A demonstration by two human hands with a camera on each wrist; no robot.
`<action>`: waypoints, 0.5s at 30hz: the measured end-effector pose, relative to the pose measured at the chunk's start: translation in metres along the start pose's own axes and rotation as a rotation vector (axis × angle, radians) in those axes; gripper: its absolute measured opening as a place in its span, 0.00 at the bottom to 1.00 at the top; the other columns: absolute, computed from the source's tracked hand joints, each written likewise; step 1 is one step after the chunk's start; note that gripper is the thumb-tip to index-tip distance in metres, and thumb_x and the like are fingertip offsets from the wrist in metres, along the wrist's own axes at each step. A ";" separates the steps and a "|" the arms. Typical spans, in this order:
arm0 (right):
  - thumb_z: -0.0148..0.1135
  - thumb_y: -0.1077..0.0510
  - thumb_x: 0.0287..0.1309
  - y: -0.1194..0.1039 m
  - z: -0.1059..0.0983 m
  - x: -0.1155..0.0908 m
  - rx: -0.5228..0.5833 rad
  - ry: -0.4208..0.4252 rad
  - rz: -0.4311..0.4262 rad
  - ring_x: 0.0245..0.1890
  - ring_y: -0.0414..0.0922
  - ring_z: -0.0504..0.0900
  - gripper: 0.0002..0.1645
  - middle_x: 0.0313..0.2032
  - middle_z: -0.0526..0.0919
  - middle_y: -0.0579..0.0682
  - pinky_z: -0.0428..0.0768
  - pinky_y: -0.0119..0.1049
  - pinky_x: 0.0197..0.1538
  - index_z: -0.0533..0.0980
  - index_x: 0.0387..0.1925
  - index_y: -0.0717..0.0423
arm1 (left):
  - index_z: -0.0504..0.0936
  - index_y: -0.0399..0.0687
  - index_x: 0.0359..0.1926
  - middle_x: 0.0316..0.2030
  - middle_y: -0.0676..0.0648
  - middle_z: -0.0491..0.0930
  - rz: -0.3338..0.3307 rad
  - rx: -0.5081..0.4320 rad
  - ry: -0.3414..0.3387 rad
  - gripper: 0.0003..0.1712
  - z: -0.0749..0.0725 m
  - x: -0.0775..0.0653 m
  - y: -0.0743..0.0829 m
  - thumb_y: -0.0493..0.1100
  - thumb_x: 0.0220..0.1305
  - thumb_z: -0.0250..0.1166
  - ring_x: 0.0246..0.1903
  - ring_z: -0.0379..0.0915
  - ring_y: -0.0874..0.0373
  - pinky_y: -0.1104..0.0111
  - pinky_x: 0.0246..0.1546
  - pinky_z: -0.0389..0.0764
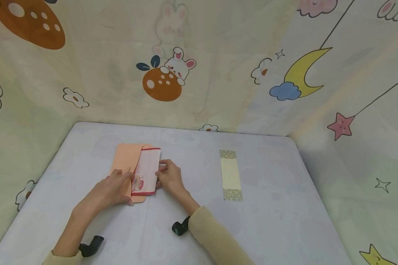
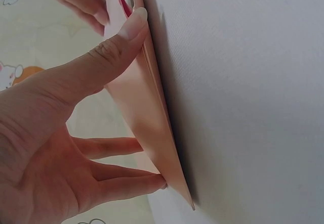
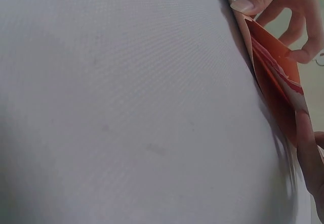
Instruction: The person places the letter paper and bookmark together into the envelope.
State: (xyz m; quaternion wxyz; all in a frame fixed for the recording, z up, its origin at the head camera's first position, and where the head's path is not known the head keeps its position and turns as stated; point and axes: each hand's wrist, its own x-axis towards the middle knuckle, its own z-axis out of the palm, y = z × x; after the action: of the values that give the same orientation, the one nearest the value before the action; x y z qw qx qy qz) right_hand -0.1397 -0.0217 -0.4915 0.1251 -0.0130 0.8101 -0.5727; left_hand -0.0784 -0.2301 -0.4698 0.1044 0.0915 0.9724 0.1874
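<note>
An orange paper envelope (image 1: 126, 158) lies on the left part of the table, its mouth facing right and gaping in the right wrist view. Partly inside it is a pale pink paper packet (image 1: 147, 171) with red edges and a small red print. My left hand (image 1: 114, 187) holds the envelope, thumb (image 2: 132, 27) at its near edge and fingers spread over its top. At the packet's right edge, my right hand (image 1: 170, 178) pinches it between thumb and fingers. How far the packet reaches into the envelope is hidden.
A cream paper strip (image 1: 231, 175) with patterned ends lies on the white table (image 1: 275, 206), to the right of both hands. Cloth walls (image 1: 219, 73) with cartoon prints rise behind and beside the table. Black wrist mounts (image 1: 92, 246) jut out near both sleeves.
</note>
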 end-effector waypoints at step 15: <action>0.67 0.71 0.61 0.002 0.010 0.004 -0.022 -0.009 -0.012 0.28 0.38 0.82 0.24 0.36 0.84 0.53 0.82 0.32 0.25 0.77 0.59 0.64 | 0.77 0.53 0.54 0.52 0.30 0.72 0.010 -0.028 0.002 0.43 -0.001 -0.001 -0.001 0.55 0.36 0.87 0.37 0.77 0.39 0.43 0.36 0.82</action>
State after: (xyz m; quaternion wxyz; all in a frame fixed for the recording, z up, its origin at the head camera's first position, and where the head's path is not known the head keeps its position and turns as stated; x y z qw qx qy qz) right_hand -0.1414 -0.0309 -0.4972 0.1252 -0.0219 0.8157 -0.5644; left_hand -0.0773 -0.2315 -0.4692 0.1036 0.0945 0.9694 0.2015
